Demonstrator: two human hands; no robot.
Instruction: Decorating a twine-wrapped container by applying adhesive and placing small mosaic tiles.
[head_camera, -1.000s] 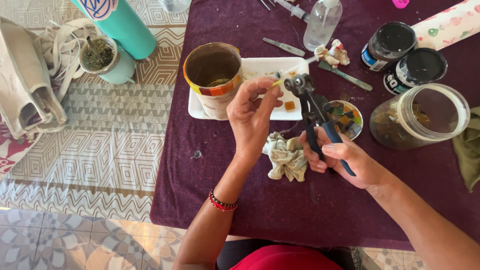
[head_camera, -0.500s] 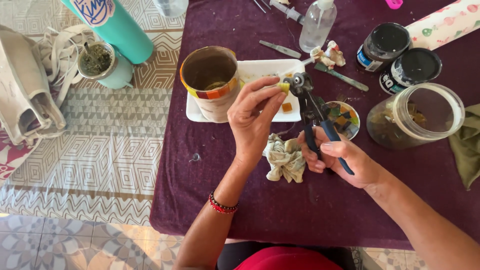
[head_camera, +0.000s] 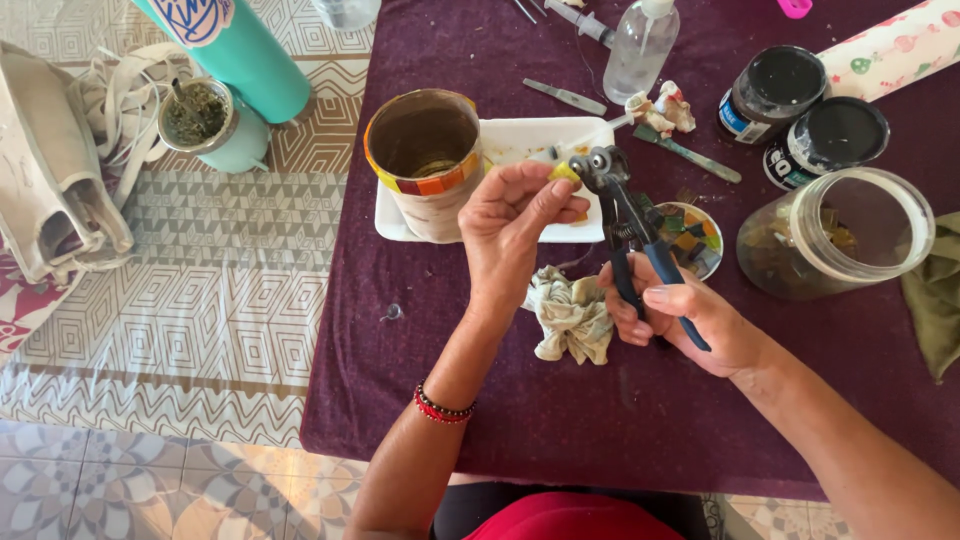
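Two bare hands are at work over the purple-covered tabletop (head_camera: 560, 420), near its middle. Left hand (head_camera: 515, 225) pinches a small yellow tile piece (head_camera: 566, 172) between thumb and fingertips, a narrow grip closed on the piece. Right hand (head_camera: 690, 315) is wrapped round the blue handles of the wheeled tile nippers (head_camera: 622, 215), handles drawn fairly close; the nipper head stands just beside the tile piece and appears to touch it, though whether the wheels are biting cannot be told.

Change noted: against the views half a second and one second ago, the left hand has brought the tile piece up to the nipper head, where previously fingers and tool stood slightly apart. Judgement: the piece is now presented for cutting, the trimming step being in hand.

Surroundings: a cylindrical pot with a mosaic band (head_camera: 425, 160) rests on the left end of a white rectangular tray (head_camera: 520, 140), behind the left hand. A crumpled rag (head_camera: 572, 315) lies between the two forearms. A small dish of coloured tile pieces (head_camera: 690, 235) sits right of the nippers. A clear plastic jar (head_camera: 835, 240) lies toward the right edge, with two dark-lidded pots (head_camera: 800, 110) behind it. A clear squeeze bottle (head_camera: 640, 45) stands near the far edge
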